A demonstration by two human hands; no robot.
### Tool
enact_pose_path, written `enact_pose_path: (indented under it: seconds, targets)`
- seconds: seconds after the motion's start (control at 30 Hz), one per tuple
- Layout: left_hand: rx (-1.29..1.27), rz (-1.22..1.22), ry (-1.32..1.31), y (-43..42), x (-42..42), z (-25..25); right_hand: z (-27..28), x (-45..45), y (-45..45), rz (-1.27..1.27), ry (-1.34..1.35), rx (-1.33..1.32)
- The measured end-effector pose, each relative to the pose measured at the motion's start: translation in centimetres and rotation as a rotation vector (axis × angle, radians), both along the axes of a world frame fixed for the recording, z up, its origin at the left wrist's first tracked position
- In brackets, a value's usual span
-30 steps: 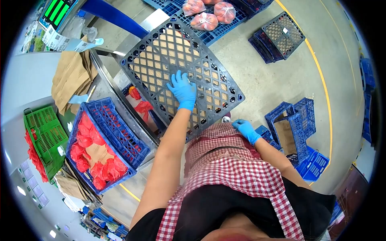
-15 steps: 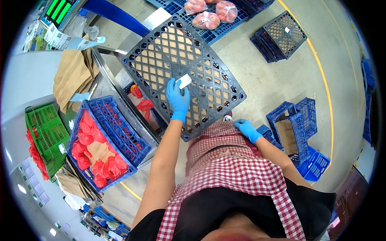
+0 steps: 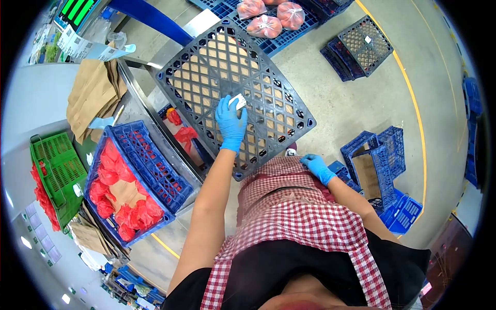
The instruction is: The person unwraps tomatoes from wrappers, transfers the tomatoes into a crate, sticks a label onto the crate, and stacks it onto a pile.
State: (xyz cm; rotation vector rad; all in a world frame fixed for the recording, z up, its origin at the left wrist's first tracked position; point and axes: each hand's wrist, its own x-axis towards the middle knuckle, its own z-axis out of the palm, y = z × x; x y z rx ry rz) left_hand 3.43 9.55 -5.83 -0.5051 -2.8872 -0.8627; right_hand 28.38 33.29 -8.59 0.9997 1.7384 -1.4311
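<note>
My left hand (image 3: 231,125), in a blue glove, lies on the black lattice lid (image 3: 264,120) with its fingers stretched over a white label (image 3: 239,100). The fingers cover part of this label near the lid's middle. Brown cardboard or paper shows through the lattice. My right hand (image 3: 317,168), gloved in blue too, rests beside the checked apron (image 3: 294,222), fingers extended and holding nothing visible.
To the left, a blue crate (image 3: 150,163) contains red plastic bags, near a green crate (image 3: 61,168) and brown paper sheets (image 3: 92,101). Bagged round produce (image 3: 265,26) sits above on blue pallets. Blue crates (image 3: 380,160) and a lidded stack (image 3: 364,45) stand right.
My left hand has shifted slightly right and up, and its fingers now cover more of the white label. The right hand stays by the apron.
</note>
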Motion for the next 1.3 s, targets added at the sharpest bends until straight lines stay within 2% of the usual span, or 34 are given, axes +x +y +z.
enact_pose_path:
  seconds: [0.33,0.43,0.53,0.63,0.73,0.83,0.93,1.03,1.13,1.17,1.27,1.3]
  targets:
    - [-0.025,-0.024,-0.009,0.4,0.6,0.5,-1.3,1.0,0.2,0.013,-0.019,0.008]
    - [-0.088,-0.009,-0.016,-0.4,1.5,-0.1,-1.3,1.1,0.3,-0.006,-0.014,0.004]
    - [-0.333,-0.086,-0.047,-0.7,2.2,1.1,-1.9,1.5,0.4,0.003,-0.017,0.008]
    - [-0.297,0.035,-0.041,-0.8,2.2,0.9,-1.9,1.4,0.6,0.013,-0.019,0.009]
    - [-0.270,-0.019,0.021,-0.9,2.4,1.2,-2.4,1.6,0.7,0.015,-0.011,0.016]
    - [-0.484,-0.051,-0.106,-1.1,3.2,2.2,-2.5,1.9,0.8,0.008,-0.008,0.024]
    - [-0.429,-0.024,-0.121,-1.2,2.5,2.2,-1.8,1.6,0.9,-0.013,-0.011,0.019]
    - [-0.124,-0.015,-0.064,-1.5,1.8,3.5,-1.8,1.6,0.7,-0.025,-0.007,0.012]
    - [-0.510,-0.153,-0.149,-2.4,2.2,3.3,-1.8,1.4,0.2,-0.022,-0.013,0.001]
    - [-0.447,-0.143,-0.010,-2.4,2.3,3.9,-1.6,1.3,0.2,-0.021,-0.017,-0.002]
    - [-0.128,-0.142,-0.018,-3.2,0.2,3.5,-1.1,1.1,0.0,-0.026,-0.019,0.021]
    - [0.245,-0.076,-0.086,-3.5,-1.0,3.7,-0.8,0.8,-0.2,-0.082,-0.040,-0.062]
